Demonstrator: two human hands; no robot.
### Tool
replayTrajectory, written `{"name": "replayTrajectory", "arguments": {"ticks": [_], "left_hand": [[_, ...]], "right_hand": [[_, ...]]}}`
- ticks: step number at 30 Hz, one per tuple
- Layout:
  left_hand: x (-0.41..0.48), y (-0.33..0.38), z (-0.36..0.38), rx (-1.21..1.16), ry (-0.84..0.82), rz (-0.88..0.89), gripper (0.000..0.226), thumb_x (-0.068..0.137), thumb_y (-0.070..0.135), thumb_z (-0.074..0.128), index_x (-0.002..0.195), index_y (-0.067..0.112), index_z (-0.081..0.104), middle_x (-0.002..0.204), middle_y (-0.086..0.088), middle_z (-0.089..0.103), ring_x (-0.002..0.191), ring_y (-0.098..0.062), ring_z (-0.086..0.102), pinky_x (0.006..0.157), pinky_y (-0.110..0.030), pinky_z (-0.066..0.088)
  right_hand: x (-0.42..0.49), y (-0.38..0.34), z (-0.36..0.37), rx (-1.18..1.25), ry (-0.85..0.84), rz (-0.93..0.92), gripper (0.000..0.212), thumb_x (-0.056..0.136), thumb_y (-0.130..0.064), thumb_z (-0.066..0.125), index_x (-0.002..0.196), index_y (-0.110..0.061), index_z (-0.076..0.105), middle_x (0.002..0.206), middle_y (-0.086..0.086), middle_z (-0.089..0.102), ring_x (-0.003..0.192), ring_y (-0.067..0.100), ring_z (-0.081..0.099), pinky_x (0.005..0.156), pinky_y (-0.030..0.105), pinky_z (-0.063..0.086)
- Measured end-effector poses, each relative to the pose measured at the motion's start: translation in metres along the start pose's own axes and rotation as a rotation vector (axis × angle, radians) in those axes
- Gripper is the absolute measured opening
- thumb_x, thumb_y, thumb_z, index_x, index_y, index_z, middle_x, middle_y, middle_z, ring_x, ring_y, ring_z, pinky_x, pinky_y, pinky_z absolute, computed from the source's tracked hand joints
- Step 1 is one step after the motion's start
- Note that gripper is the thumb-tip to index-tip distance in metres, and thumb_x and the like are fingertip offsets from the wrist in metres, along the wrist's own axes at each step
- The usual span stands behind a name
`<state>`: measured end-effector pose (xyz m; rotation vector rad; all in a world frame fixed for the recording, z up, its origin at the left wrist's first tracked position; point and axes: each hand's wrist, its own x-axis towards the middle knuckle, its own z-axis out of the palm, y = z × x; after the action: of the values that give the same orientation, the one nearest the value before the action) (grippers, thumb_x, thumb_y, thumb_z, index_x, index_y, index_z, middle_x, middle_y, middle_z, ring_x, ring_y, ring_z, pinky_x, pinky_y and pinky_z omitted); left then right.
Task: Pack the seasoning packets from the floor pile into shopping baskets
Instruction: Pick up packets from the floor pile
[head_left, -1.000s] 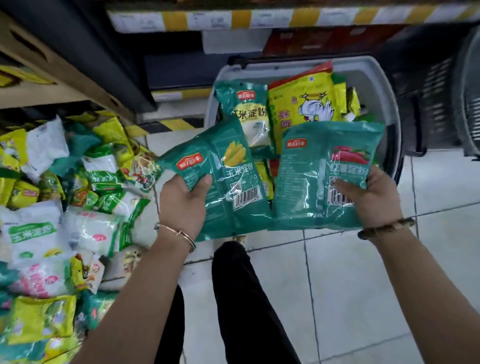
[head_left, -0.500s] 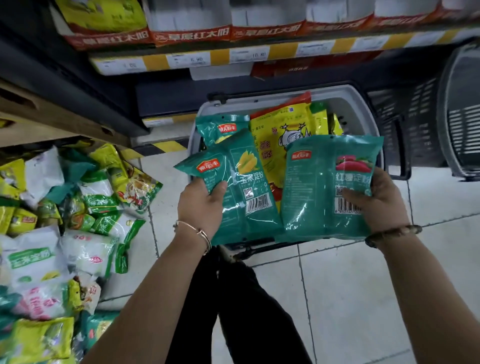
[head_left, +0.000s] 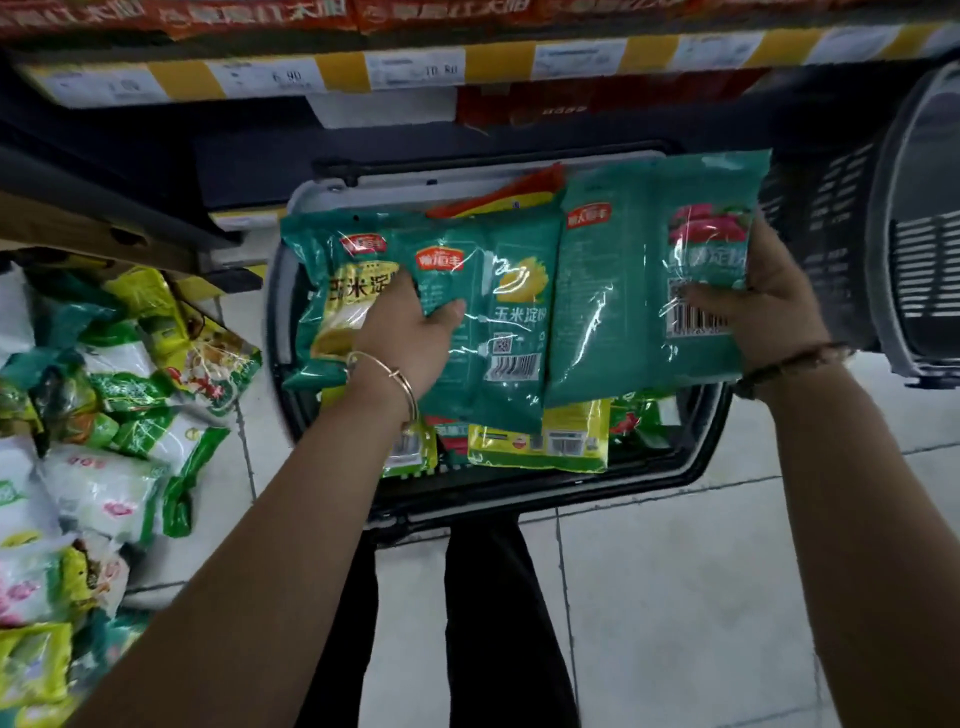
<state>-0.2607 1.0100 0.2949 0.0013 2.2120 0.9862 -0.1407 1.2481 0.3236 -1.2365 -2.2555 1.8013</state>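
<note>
Head view, looking down over a grey shopping basket (head_left: 545, 491) on the tiled floor (head_left: 701, 597). The left hand (head_left: 410, 332) grasps a teal corn-starch packet (head_left: 506, 332), thumb on its front face and fingers tucked behind its left edge. The right hand (head_left: 763, 312) grasps a second teal packet (head_left: 618, 296) bearing a pink picture, thumb pressed beside the barcode and fingers curled round its right edge. Both packets are held side by side, edges overlapping, directly above the basket opening. Beneath them the basket contains another teal packet (head_left: 322, 291) at its left and yellow packets (head_left: 540, 441) at its near side. The floor pile (head_left: 104, 415) of mixed packets lies left of the basket. A dark slatted basket (head_left: 831, 249) stands at the right. A shelf edge (head_left: 415, 73) with price labels runs along the far side.
</note>
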Motion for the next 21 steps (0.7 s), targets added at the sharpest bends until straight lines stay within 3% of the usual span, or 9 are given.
{"name": "replayTrajectory", "arguments": {"ticks": [2,4,6,8,11,13,16,19,21], "left_hand": [[0.011,0.002,0.013,-0.053,0.040,-0.060,0.028,0.092,0.021,0.057,0.115,0.006,0.052,0.107,-0.005,0.059,0.088,-0.022,0.055,0.071,-0.023,0.036],[0.024,0.000,0.023,-0.083,0.074,-0.119,0.029,0.092,0.019,0.057,0.117,0.004,0.051,0.107,-0.007,0.059,0.087,-0.022,0.053,0.071,-0.024,0.037],[0.033,-0.004,0.033,-0.054,0.103,-0.164,0.039,0.092,0.020,0.057,0.125,0.003,0.049,0.115,-0.008,0.058,0.097,-0.025,0.055,0.075,-0.025,0.038],[0.039,-0.007,0.042,-0.041,0.119,-0.198,0.048,0.092,0.020,0.057,0.134,0.003,0.043,0.125,-0.012,0.057,0.112,-0.032,0.055,0.086,-0.029,0.043],[0.039,0.000,0.051,0.065,0.151,-0.229,0.063,0.093,0.019,0.054,0.146,0.005,0.023,0.129,-0.015,0.054,0.118,-0.033,0.051,0.088,-0.033,0.040],[0.032,0.004,0.050,0.132,0.231,-0.182,0.081,0.090,0.023,0.060,0.150,0.007,0.008,0.145,-0.014,0.037,0.132,-0.031,0.037,0.101,-0.035,0.035],[0.018,0.005,0.055,0.473,0.240,0.076,0.091,0.088,0.044,0.055,0.150,0.015,-0.004,0.157,-0.015,-0.008,0.145,-0.029,-0.003,0.118,-0.040,0.005],[0.014,0.003,0.076,0.715,-0.023,0.217,0.071,0.096,0.052,0.027,0.149,0.025,-0.013,0.153,-0.008,-0.029,0.142,-0.026,-0.023,0.116,-0.044,-0.009],[0.017,0.000,0.088,0.717,-0.065,0.198,0.064,0.099,0.048,0.019,0.148,0.025,-0.015,0.153,-0.006,-0.029,0.141,-0.025,-0.024,0.116,-0.045,-0.009]], "right_hand": [[0.015,0.009,-0.007,0.058,-0.048,-0.010,0.063,0.072,0.016,0.060,0.106,-0.036,0.062,0.095,-0.021,0.069,0.093,0.002,0.064,0.079,0.023,0.053],[0.027,0.020,-0.011,0.112,-0.107,-0.014,0.054,0.065,0.004,0.066,0.095,-0.040,0.070,0.100,-0.019,0.069,0.098,0.005,0.063,0.084,0.025,0.051],[0.036,0.035,-0.012,0.085,-0.168,-0.008,0.047,0.062,-0.004,0.070,0.089,-0.042,0.071,0.104,-0.021,0.067,0.102,0.002,0.061,0.087,0.023,0.048],[0.045,0.050,-0.008,0.016,-0.155,0.039,0.047,0.065,0.000,0.070,0.086,-0.042,0.070,0.108,-0.020,0.064,0.101,-0.003,0.059,0.085,0.017,0.047],[0.053,0.058,0.003,-0.164,-0.131,0.144,0.043,0.076,0.005,0.066,0.106,-0.025,0.060,0.113,-0.005,0.056,0.105,0.011,0.057,0.078,0.008,0.045],[0.052,0.053,0.007,-0.465,-0.061,0.224,0.047,0.085,-0.008,0.062,0.128,-0.021,0.047,0.120,0.000,0.055,0.112,0.023,0.055,0.087,0.020,0.047],[0.047,0.039,0.011,-0.831,-0.010,0.085,0.069,0.090,-0.035,0.056,0.148,-0.020,0.022,0.149,0.012,0.031,0.135,0.031,0.032,0.109,0.046,0.032],[0.042,0.026,0.035,-0.993,-0.189,-0.117,0.066,0.096,-0.048,0.036,0.151,-0.025,0.007,0.159,0.003,-0.001,0.146,0.025,-0.002,0.118,0.046,0.003],[0.032,0.030,0.056,-1.073,-0.320,-0.137,0.064,0.098,-0.049,0.024,0.149,-0.028,-0.008,0.157,-0.002,-0.016,0.144,0.024,-0.015,0.117,0.047,-0.006]]}}
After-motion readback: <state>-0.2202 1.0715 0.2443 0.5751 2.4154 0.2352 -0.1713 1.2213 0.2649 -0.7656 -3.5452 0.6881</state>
